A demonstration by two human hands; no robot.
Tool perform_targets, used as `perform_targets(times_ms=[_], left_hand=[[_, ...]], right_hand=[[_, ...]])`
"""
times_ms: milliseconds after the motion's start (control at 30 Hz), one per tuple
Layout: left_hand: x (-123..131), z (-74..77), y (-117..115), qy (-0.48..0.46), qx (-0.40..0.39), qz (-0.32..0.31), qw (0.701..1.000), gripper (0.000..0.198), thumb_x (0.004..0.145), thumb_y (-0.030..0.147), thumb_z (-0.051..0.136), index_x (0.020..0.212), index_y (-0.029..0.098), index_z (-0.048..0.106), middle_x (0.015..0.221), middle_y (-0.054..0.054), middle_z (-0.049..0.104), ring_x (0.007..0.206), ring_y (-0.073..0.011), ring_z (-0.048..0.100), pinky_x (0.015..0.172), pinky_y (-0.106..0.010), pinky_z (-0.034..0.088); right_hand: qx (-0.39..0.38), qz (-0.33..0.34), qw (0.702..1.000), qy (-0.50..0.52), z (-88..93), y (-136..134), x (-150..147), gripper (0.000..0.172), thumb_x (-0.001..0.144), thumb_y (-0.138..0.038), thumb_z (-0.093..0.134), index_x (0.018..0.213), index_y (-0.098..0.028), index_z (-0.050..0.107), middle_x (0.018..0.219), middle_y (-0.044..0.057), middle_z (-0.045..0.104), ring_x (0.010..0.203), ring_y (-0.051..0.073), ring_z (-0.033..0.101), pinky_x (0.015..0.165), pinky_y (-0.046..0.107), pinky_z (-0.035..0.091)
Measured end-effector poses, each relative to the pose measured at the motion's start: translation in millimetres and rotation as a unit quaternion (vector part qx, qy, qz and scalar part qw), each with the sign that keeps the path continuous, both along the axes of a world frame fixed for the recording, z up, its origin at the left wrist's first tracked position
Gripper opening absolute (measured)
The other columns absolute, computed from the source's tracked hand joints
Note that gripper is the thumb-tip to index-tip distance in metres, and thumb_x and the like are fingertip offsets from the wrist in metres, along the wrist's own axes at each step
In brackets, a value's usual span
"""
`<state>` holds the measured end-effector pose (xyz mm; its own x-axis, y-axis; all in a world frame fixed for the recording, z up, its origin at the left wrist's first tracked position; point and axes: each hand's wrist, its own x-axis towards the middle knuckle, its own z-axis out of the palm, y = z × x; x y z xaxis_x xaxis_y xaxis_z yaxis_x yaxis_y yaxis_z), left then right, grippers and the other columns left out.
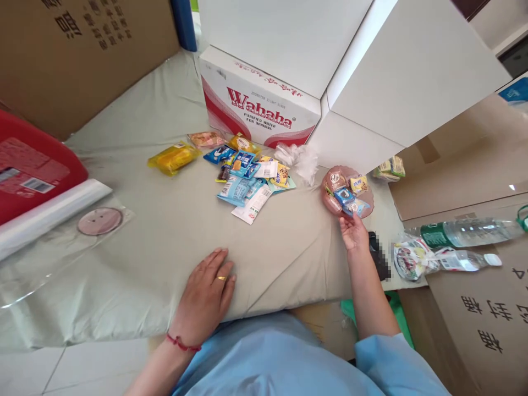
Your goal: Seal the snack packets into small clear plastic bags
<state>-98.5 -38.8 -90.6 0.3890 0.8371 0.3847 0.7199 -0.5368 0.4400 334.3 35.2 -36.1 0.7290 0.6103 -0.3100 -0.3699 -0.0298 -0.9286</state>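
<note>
- Pink plate point(370, 198): on the cloth-covered table point(284, 247), right of centre, directly ahead of the right hand. Several wrapped snacks sit in it.
- Blue-and-white packet point(356, 207): at the plate's near edge, right by the right fingertips. Dark blue packet point(344, 196) just behind it, small yellow packet point(358, 183) toward the far right rim, round packet point(335, 179) at far left.
- Right hand point(355, 234): palm turned up, fingers partly curled at the plate's near edge. Can't tell if they are clamped on the blue-and-white packet or only touching it.
- Left hand point(209, 291): flat on the cloth, palm down, holding nothing, fingers near each other, thumb lying alongside. Gold ring, red cord bracelet point(181, 345) on the wrist.
- Snack pile point(247, 176): left of the plate, mixed blue, white and yellow wrappers, some overlapping. Yellow pack point(174, 158) lies apart, further left.
- Crumpled clear bag point(304, 163): between pile and plate, in front of the Wahaha carton point(259, 107).
- Dark object point(379, 257): beside the right wrist, pixelated, can't identify.
- Far right: two plastic bottles point(474, 232) on their sides.
- Far left: red container point(37, 159).
</note>
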Motion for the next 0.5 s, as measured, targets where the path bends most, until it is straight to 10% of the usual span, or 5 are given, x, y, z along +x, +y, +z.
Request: perform_targets(times_ms=[233, 400, 500], left_hand=[[0.7, 4.5, -0.4, -0.017, 0.021, -0.011, 1.0, 0.023, 0.097, 0.016, 0.055, 0.119, 0.018, 0.062, 0.134, -0.02, 0.067, 0.133, -0.035, 0.062, 0.11, -0.06, 0.054], [2.2, 2.1, -1.6, -0.01, 0.036, 0.0, 0.999, 0.023, 0.097, 0.014, 0.055, 0.117, 0.019, 0.063, 0.13, -0.017, 0.069, 0.13, -0.0329, 0.063, 0.111, -0.059, 0.054], [4.1, 1.1, -2.6, 0.001, 0.042, 0.013, 0.999, 0.023, 0.097, 0.014, 0.054, 0.117, 0.018, 0.064, 0.13, -0.018, 0.07, 0.129, -0.0326, 0.064, 0.11, -0.058, 0.055]], right_hand=[[-0.04, 0.126, 0.971, -0.197, -25.3, 15.9, -73.8, 0.038, 0.079, -0.049, 0.076, 0.101, -0.018, 0.07, 0.077, 0.0, 0.071, 0.052, 0.011, 0.055, 0.047, 0.023, 0.045], [-0.086, 0.142, 0.874, -0.456, -24.4, 89.4, -98.5, 0.039, 0.084, -0.049, 0.066, 0.108, -0.018, 0.067, 0.082, 0.003, 0.07, 0.076, 0.02, 0.062, 0.078, 0.034, 0.052], [-0.098, 0.127, 0.881, -0.445, -22.3, 129.8, -96.5, 0.034, 0.077, -0.041, 0.071, 0.102, -0.019, 0.065, 0.076, 0.002, 0.065, 0.081, 0.024, 0.061, 0.088, 0.04, 0.049]])
